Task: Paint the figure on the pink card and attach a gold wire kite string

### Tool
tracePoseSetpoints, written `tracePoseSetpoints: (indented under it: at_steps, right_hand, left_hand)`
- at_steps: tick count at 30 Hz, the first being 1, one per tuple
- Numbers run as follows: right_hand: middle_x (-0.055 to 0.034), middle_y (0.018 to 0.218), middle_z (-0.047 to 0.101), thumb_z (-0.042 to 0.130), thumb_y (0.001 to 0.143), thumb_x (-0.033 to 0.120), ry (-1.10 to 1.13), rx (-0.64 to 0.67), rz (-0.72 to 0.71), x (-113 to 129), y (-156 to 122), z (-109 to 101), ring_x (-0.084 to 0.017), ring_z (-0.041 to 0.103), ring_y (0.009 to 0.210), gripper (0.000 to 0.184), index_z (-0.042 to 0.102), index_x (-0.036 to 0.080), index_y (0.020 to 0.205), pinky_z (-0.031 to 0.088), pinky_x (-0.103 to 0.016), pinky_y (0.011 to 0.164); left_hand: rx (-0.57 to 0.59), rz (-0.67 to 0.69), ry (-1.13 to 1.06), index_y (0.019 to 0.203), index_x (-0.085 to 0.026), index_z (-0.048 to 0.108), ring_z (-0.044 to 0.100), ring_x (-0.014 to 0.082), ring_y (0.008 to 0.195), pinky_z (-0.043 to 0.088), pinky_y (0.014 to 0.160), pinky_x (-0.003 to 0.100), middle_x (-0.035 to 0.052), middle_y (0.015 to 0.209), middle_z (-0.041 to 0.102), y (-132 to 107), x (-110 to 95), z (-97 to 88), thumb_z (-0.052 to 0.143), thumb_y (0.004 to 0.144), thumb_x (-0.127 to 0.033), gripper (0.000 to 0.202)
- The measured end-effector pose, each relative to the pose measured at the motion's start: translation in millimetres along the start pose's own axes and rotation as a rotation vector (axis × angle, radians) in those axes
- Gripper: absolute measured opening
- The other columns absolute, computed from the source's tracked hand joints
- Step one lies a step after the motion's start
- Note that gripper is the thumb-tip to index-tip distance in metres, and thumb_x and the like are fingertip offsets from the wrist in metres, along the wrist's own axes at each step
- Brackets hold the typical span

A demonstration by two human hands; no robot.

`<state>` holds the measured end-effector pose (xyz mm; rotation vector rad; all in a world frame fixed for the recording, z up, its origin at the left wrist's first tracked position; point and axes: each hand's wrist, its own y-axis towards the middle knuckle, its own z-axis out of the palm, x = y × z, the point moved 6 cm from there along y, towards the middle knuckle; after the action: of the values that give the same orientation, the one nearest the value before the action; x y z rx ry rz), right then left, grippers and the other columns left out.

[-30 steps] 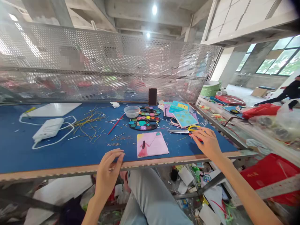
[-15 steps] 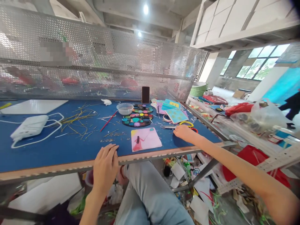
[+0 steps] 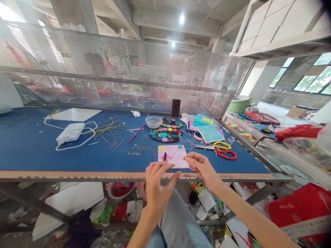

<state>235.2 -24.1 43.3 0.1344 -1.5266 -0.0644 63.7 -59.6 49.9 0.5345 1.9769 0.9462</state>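
A pink painted card (image 3: 178,156) with a small figure on it lies near the table's front edge. My left hand (image 3: 158,179) is at the card's lower left, thumb apart from the fingers, holding nothing. Over the card's right side, my right hand (image 3: 198,166) is closed in a pinch on a short, thin yellowish twig (image 3: 190,149); its lower end is hidden by the fingers. Just beyond that hand lie scissors (image 3: 221,148) with one yellow and one red handle. The part of the card under my left fingers is covered.
Paint palettes (image 3: 165,135), a plastic bowl (image 3: 153,122) and a red brush (image 3: 136,133) sit behind the card. Painted cards (image 3: 210,133) are stacked at right. Dry twigs (image 3: 110,129), a white power bank (image 3: 71,132) and a phone (image 3: 175,108) stand further off.
My right hand has come left from the scissors to the card, with the thin twig in its pinch. My left hand has moved right to the card's lower edge. The view has turned left.
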Motion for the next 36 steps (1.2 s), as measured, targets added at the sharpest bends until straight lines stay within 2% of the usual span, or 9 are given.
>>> tracePoseSetpoints:
  at_steps: [5,12,15,18,24,30,33,34,36]
  right_hand:
    - [0.004,0.058,0.045,0.08,0.07,0.048,0.019,-0.031,0.043,-10,0,-1,-0.01,0.033,0.057,0.029,0.073,0.021,0.076,0.031,-0.026,0.054]
    - [0.0056,0.054,0.044,0.083,0.067,0.047,0.093,-0.02,0.127,-23,-1,1,-0.008,0.032,0.052,0.029,0.074,0.021,0.075,0.04,-0.025,0.053]
    - [0.0034,0.058,0.053,0.083,0.066,0.049,0.09,-0.008,0.118,-25,-2,0,-0.01,0.041,0.054,0.031,0.075,0.021,0.076,0.045,-0.027,0.057]
    - [0.0011,0.062,0.057,0.082,0.068,0.049,0.021,0.021,0.052,-26,-4,2,-0.011,0.045,0.057,0.03,0.076,0.02,0.076,0.04,-0.026,0.054]
    - [0.0016,0.059,0.053,0.079,0.073,0.051,-0.011,-0.013,0.025,-35,-14,-1,-0.007,0.03,0.05,0.032,0.076,0.019,0.08,0.022,-0.025,0.045]
    - [0.0029,0.054,0.048,0.074,0.078,0.052,-0.112,0.091,-0.054,-26,-19,11,-0.009,0.036,0.047,0.033,0.072,0.02,0.077,0.027,-0.025,0.045]
    - [0.0003,0.062,0.056,0.07,0.081,0.054,-0.167,0.058,-0.092,-15,-18,7,-0.01,0.043,0.051,0.035,0.069,0.02,0.074,0.035,-0.025,0.048]
    - [-0.0007,0.066,0.059,0.07,0.081,0.054,-0.186,0.031,-0.099,-10,-16,1,-0.011,0.046,0.053,0.035,0.068,0.02,0.074,0.039,-0.025,0.05]
    - [-0.003,0.074,0.066,0.069,0.082,0.054,-0.234,-0.01,-0.117,-3,-8,-15,-0.013,0.054,0.06,0.034,0.067,0.02,0.078,0.046,-0.026,0.057]
  left_hand:
    - [-0.06,0.04,0.052,0.089,-0.026,0.072,0.058,0.021,0.088,0.039,0.08,0.037,0.0017,0.085,0.07,-1,-4,-1.1,0.071,0.087,-0.028,0.002]
    - [-0.045,0.041,0.065,0.083,-0.024,0.07,0.057,0.0207,0.086,0.038,0.079,0.038,0.0014,0.082,0.07,1,-3,0.4,0.068,0.088,-0.021,0.007]
    - [-0.016,0.035,0.053,0.085,-0.025,0.071,0.059,0.0211,0.087,0.039,0.08,0.039,0.0019,0.084,0.071,-2,-1,3.8,0.068,0.089,-0.024,0.005]
    - [0.009,0.033,0.056,0.084,-0.026,0.072,0.059,0.0207,0.085,0.04,0.079,0.039,0.0018,0.083,0.071,-6,0,9.1,0.067,0.089,-0.026,0.007]
    - [0.025,0.049,0.063,0.083,-0.025,0.07,0.059,0.0196,0.082,0.04,0.08,0.04,0.0009,0.079,0.071,-9,-7,11.0,0.067,0.089,-0.023,0.007]
    - [0.101,0.056,0.091,0.08,-0.024,0.067,0.056,0.0174,0.076,0.04,0.073,0.037,0.0001,0.071,0.067,-13,-15,11.4,0.063,0.09,-0.019,0.012]
    - [0.239,0.126,0.104,0.083,-0.024,0.069,0.059,0.0181,0.08,0.042,0.075,0.036,0.0012,0.076,0.07,-5,-5,9.1,0.061,0.092,-0.02,0.013]
    - [0.281,0.135,0.126,0.086,-0.024,0.07,0.06,0.019,0.085,0.043,0.079,0.037,0.002,0.082,0.072,2,5,4.9,0.061,0.092,-0.022,0.012]
    - [0.25,0.081,0.236,0.09,-0.023,0.07,0.062,0.0207,0.09,0.044,0.085,0.038,0.004,0.091,0.074,24,36,-14.6,0.058,0.094,-0.024,0.013]
